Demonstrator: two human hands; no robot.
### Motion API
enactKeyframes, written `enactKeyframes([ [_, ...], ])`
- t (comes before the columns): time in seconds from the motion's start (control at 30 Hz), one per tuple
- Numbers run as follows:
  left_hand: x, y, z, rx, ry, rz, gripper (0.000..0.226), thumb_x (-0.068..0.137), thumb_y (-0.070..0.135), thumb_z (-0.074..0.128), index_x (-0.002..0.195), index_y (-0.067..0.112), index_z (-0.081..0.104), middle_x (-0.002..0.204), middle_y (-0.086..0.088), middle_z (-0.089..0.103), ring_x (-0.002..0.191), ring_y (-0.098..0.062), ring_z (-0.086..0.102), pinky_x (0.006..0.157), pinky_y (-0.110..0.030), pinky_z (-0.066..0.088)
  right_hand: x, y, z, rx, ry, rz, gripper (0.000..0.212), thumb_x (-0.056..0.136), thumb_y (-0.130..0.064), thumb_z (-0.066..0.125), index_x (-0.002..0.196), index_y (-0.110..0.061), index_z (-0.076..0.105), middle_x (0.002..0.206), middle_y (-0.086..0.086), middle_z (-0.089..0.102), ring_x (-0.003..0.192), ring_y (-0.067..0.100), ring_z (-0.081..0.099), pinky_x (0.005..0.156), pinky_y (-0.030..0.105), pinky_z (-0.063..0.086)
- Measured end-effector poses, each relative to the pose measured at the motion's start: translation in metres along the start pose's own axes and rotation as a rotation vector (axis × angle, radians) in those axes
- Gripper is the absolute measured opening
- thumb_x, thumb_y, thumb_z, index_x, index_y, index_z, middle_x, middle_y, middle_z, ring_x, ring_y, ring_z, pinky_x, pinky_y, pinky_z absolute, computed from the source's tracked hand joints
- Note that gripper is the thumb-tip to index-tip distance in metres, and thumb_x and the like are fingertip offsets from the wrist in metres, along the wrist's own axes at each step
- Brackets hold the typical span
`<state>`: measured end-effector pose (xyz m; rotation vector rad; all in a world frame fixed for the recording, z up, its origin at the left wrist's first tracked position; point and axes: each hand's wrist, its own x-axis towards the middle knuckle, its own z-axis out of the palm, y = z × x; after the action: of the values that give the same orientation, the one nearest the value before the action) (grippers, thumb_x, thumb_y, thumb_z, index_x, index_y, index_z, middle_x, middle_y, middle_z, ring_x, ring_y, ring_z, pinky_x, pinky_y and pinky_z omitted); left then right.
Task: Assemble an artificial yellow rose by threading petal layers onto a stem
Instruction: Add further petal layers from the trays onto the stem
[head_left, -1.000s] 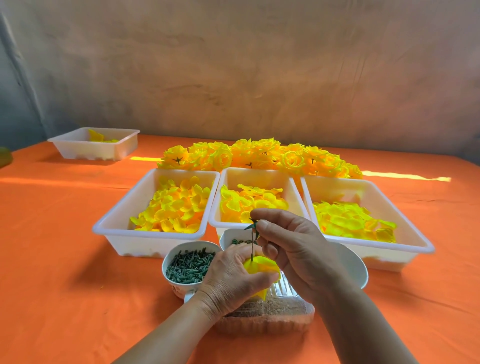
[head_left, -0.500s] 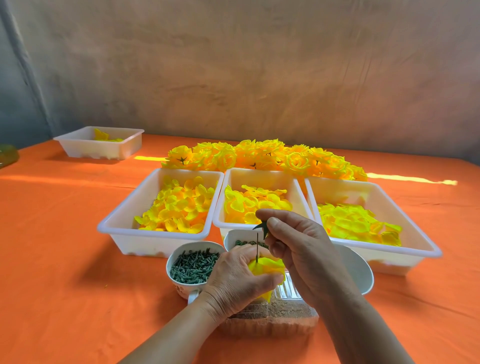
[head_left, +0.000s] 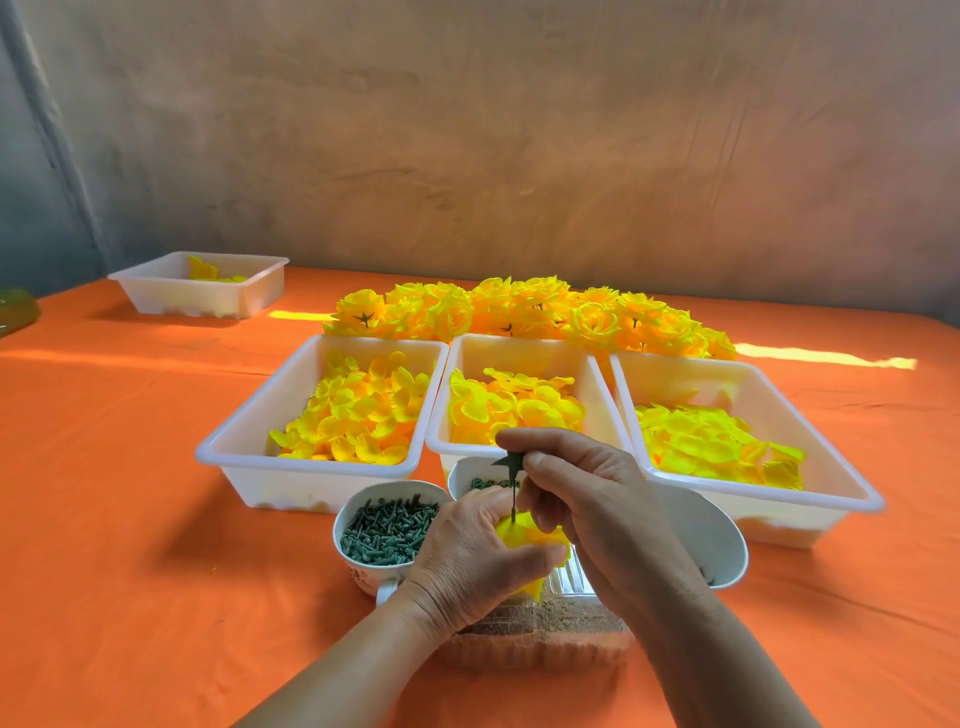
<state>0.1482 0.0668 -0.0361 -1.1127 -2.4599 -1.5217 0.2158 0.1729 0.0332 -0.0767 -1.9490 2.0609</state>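
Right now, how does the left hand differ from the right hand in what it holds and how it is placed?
The left hand wraps its fingers round the yellow petal layers; the right hand pinches the green stem between its fingertips. The left hand sits lower, beside the flower; the right hand is above it. Both work on the same flower, in front of the middle tray.

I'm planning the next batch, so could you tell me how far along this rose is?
Done: finished yellow roses lie piled behind the trays. In hand: the left hand grips a petal layer while the right hand pinches the green stem standing in it. Left: probably more layers.
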Motion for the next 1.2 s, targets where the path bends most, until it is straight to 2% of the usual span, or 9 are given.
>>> enactKeyframes([
  [0.17,0.000,0.000,0.003,0.029,0.020,-0.005,0.012,0.060,0.051,0.062,0.063,0.043,0.053,0.066,0.023,0.056,0.061,0.002,0.047,0.057,-0.011,0.037,-0.002,0.005,0.003,-0.064,0.035,0.004,0.033,0.092,0.000,0.054,0.088,-0.024,0.077,0.057,0.003,0.060,0.050,0.010,0.049,0.049,0.019,0.040],
  [0.33,0.001,-0.001,0.004,0.029,0.022,-0.003,0.011,0.060,0.051,0.061,0.063,0.044,0.054,0.061,0.025,0.053,0.058,0.001,0.046,0.055,-0.011,0.036,-0.003,0.004,-0.002,-0.241,0.028,-0.035,0.031,0.091,-0.005,0.057,0.084,-0.027,0.077,0.060,-0.003,0.066,0.052,0.003,0.055,0.052,0.016,0.043],
  [0.47,0.001,-0.003,0.004,-0.012,0.017,-0.029,0.029,0.062,0.053,0.067,0.085,0.036,0.068,0.076,0.019,0.066,0.069,0.000,0.059,0.061,-0.015,0.046,-0.002,0.005,-0.008,-0.549,0.092,-0.095,0.021,0.088,-0.019,0.064,0.081,-0.035,0.075,0.089,-0.014,0.066,0.080,-0.004,0.062,0.070,0.014,0.046],
  [0.57,0.001,-0.002,0.003,-0.036,0.010,-0.032,0.020,0.064,0.050,0.068,0.079,0.036,0.067,0.071,0.020,0.063,0.063,0.004,0.055,0.060,-0.012,0.042,-0.001,0.005,-0.014,-0.712,0.104,-0.111,0.015,0.088,-0.025,0.064,0.084,-0.034,0.075,0.098,-0.018,0.060,0.090,-0.010,0.056,0.071,0.011,0.039],
  [0.7,0.000,0.003,0.002,-0.034,0.009,-0.029,0.009,0.063,0.053,0.066,0.071,0.049,0.063,0.068,0.027,0.060,0.064,0.007,0.054,0.059,-0.008,0.039,-0.002,0.008,-0.019,-0.774,0.044,-0.113,0.013,0.085,-0.032,0.063,0.085,-0.039,0.074,0.095,-0.021,0.061,0.088,-0.010,0.055,0.067,0.009,0.034],
  [0.8,0.001,0.003,0.003,-0.016,0.001,-0.079,0.033,0.059,0.057,0.064,0.085,0.038,0.071,0.080,0.017,0.069,0.076,0.000,0.062,0.068,-0.020,0.050,-0.001,0.011,-0.018,-0.823,0.039,-0.139,0.008,0.082,-0.040,0.064,0.079,-0.042,0.071,0.092,-0.021,0.061,0.089,-0.009,0.055,0.070,0.013,0.037],
  [0.93,0.001,0.000,0.003,0.028,0.009,-0.103,0.029,0.068,0.045,0.073,0.095,0.035,0.070,0.081,0.017,0.070,0.076,0.003,0.063,0.066,-0.017,0.049,-0.001,0.018,-0.017,-0.880,0.045,-0.170,0.013,0.083,-0.043,0.064,0.080,-0.037,0.074,0.089,-0.016,0.063,0.089,-0.003,0.056,0.077,0.021,0.044],
  [1.03,0.000,-0.002,0.002,0.034,0.007,-0.125,0.035,0.069,0.044,0.075,0.102,0.040,0.063,0.086,0.014,0.071,0.082,0.000,0.064,0.072,-0.023,0.052,-0.004,0.021,-0.019,-0.893,0.028,-0.196,0.013,0.084,-0.043,0.064,0.087,-0.037,0.075,0.088,-0.019,0.062,0.090,-0.003,0.054,0.075,0.012,0.037],
  [1.2,0.000,-0.002,0.002,0.050,0.006,-0.132,0.032,0.069,0.043,0.076,0.094,0.035,0.057,0.078,0.009,0.068,0.074,-0.005,0.062,0.066,-0.025,0.050,-0.006,0.024,-0.021,-0.953,0.003,-0.262,0.013,0.085,-0.041,0.064,0.091,-0.036,0.075,0.093,-0.017,0.062,0.097,-0.001,0.049,0.080,0.006,0.031],
])
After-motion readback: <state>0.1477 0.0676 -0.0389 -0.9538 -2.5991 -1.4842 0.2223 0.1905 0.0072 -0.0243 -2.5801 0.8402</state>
